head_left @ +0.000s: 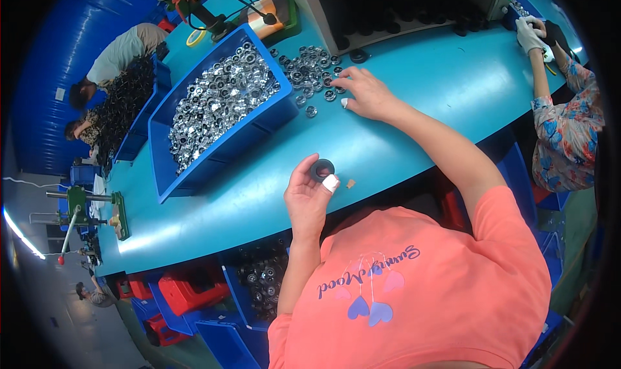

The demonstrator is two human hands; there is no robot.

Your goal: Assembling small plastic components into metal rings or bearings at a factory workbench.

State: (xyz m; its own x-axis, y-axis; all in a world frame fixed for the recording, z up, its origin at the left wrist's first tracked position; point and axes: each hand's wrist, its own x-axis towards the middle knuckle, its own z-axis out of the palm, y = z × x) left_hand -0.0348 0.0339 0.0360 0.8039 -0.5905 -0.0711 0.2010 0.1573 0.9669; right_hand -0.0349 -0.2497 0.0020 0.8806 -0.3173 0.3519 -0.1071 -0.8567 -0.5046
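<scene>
Near the table's front edge, my left hand (306, 199) is closed on a black ring (314, 168), pinched between thumb and fingers, with a white cover on the thumb tip. My right hand (367, 96) reaches over the table beside a loose heap of small silver round parts (308, 66). Its fingers are apart, the thumb also wears a white cover, and nothing shows in its grasp. The fingertips are close to the nearest parts; whether they touch one I cannot tell. Another black ring (354, 56) lies just beyond this hand.
A blue bin (249, 131) full of silver parts stands left of the heap. Behind is an open-fronted metal box (326, 19) with dark pieces inside. A green press (77, 204) is at the far left. A co-worker's gloved hands (532, 35) work at the right. Red stools (191, 288) stand below.
</scene>
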